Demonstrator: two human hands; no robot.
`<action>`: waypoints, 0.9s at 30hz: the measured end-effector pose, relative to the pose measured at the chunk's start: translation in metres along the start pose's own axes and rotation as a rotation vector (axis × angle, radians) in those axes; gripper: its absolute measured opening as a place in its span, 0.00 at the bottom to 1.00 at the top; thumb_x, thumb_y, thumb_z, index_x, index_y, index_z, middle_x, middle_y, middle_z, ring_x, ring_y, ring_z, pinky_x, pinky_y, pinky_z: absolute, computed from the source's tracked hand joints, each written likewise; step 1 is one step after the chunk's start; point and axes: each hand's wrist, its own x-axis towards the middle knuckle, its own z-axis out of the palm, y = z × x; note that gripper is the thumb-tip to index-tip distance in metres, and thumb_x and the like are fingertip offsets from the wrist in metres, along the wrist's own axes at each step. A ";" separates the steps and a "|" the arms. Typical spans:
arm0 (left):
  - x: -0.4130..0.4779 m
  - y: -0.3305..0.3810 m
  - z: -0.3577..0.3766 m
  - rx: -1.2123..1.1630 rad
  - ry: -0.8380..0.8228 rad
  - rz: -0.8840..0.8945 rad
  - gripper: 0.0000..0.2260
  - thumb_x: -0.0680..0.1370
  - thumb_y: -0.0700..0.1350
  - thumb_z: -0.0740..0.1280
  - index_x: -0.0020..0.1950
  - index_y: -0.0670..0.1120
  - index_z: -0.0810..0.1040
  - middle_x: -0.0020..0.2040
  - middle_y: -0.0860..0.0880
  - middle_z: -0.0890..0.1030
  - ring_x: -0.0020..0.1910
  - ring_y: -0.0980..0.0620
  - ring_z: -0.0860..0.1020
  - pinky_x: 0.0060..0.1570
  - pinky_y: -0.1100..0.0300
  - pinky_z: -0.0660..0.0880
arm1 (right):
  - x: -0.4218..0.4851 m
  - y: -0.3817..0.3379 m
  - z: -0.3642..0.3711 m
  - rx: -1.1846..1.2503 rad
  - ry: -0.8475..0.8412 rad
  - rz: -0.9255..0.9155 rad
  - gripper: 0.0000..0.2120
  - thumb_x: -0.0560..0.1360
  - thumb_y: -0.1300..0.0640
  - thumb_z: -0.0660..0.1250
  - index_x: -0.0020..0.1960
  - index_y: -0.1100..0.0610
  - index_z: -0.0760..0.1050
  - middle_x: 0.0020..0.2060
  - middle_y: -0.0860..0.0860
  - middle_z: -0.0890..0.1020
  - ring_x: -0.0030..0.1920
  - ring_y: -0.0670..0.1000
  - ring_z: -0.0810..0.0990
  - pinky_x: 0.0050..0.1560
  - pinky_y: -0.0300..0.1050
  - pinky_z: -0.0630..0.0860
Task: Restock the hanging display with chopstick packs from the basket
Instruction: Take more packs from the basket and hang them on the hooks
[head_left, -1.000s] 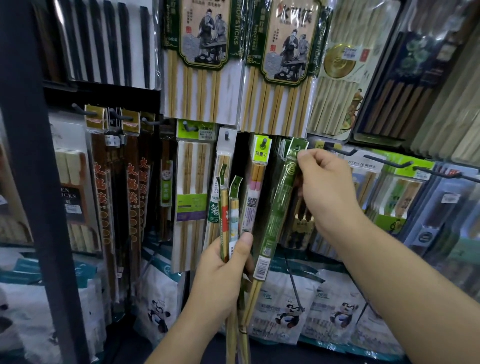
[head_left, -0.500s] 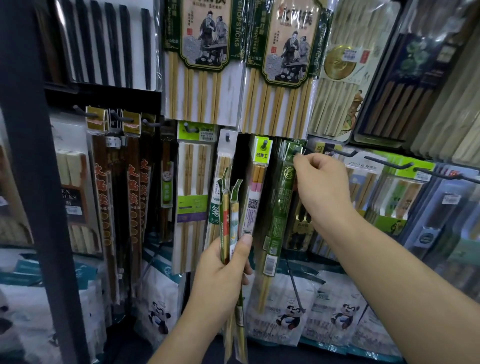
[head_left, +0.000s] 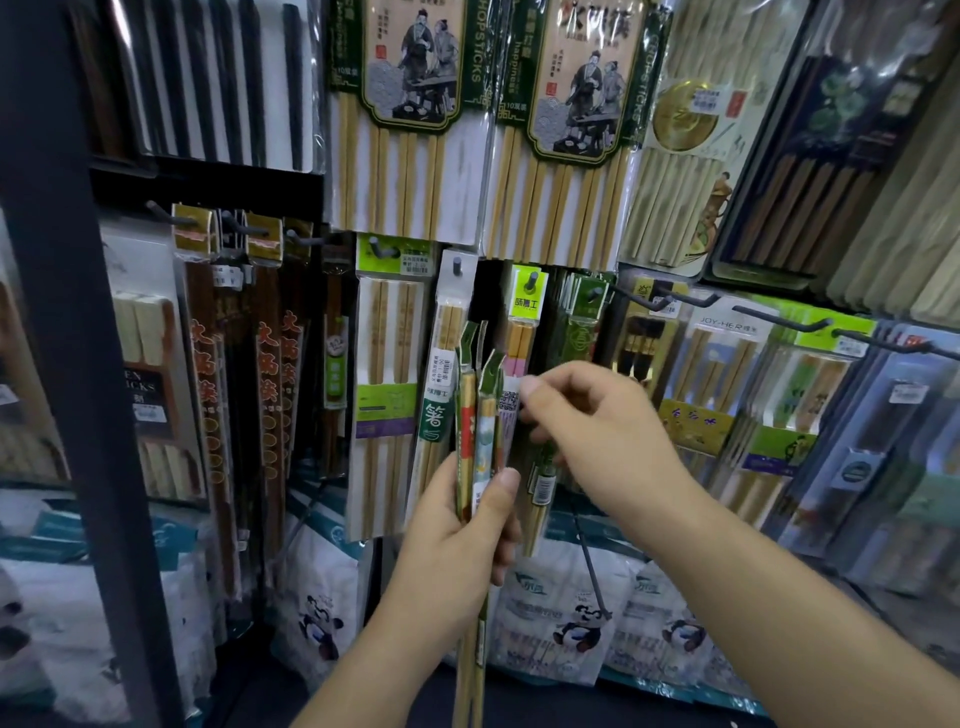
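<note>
My left hand grips two slim chopstick packs upright. Its fingers wrap round behind them and the thumb presses across the front, low on the wrappers. Their green tops stand well above the fist. My right hand is just right of those tops with its fingers curled in. The fingertips sit at the white code label of a pink-and-yellow pack hanging behind, but motion blur means I cannot tell whether they pinch anything. Further back and to the right, a dark green pack hangs on its peg in the display row. Larger ten-pair packs hang above, and panda-printed bags stand below.
</note>
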 end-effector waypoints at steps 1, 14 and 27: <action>-0.001 0.001 0.001 -0.019 -0.013 0.003 0.05 0.73 0.60 0.67 0.41 0.62 0.78 0.33 0.50 0.80 0.29 0.54 0.76 0.27 0.62 0.74 | -0.003 -0.002 0.002 -0.020 -0.039 -0.015 0.09 0.78 0.47 0.70 0.42 0.49 0.81 0.39 0.49 0.85 0.37 0.46 0.81 0.35 0.35 0.77; -0.003 0.007 0.001 -0.281 -0.038 -0.063 0.11 0.77 0.52 0.67 0.50 0.48 0.86 0.44 0.37 0.86 0.33 0.46 0.83 0.26 0.56 0.79 | -0.006 0.000 0.005 0.205 -0.136 0.118 0.06 0.79 0.55 0.71 0.45 0.55 0.83 0.35 0.50 0.85 0.34 0.45 0.82 0.33 0.36 0.76; 0.001 -0.005 -0.004 -0.140 0.151 -0.048 0.15 0.70 0.60 0.69 0.47 0.52 0.86 0.36 0.51 0.79 0.35 0.54 0.77 0.37 0.61 0.78 | 0.030 -0.018 -0.026 0.237 0.260 0.038 0.13 0.83 0.52 0.66 0.41 0.53 0.78 0.37 0.56 0.77 0.37 0.53 0.75 0.40 0.47 0.73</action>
